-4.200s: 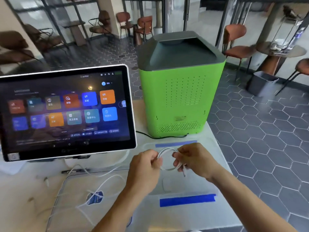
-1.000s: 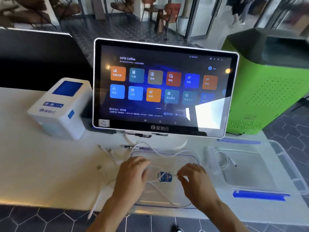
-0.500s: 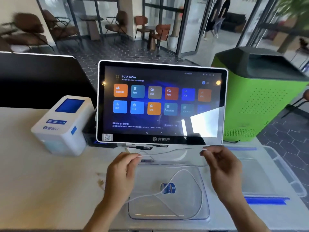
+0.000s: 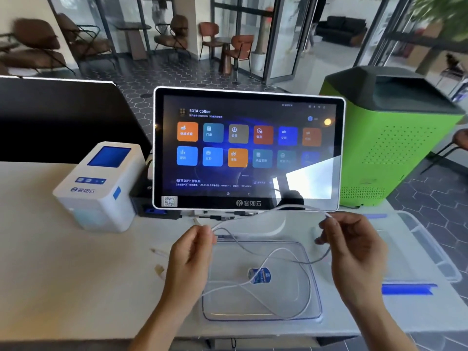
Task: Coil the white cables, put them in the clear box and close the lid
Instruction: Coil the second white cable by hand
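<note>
Thin white cable [image 4: 263, 264] stretches loosely between left hand [image 4: 190, 252] at nine o'clock and right hand [image 4: 354, 247] at three, both pinching it above the clear lid [image 4: 314, 295].

Bright daylight is coming in thru the glass doors [image 4: 276, 39] at 12 o'clock, washing out the floor beyond. A hard white glare patch is sitting on the touchscreen [image 4: 249, 148] toward its 4 o'clock corner. The white bench [image 4: 63, 262] is reading evenly lit, w/ only soft shadows under both hands. Wide-angle distortion is bending the edges, esp. the green machine [image 4: 390, 148] at 3 o'clock. Motion blur is smearing chairs at 10 o'clock and the frame's right edge.
</note>
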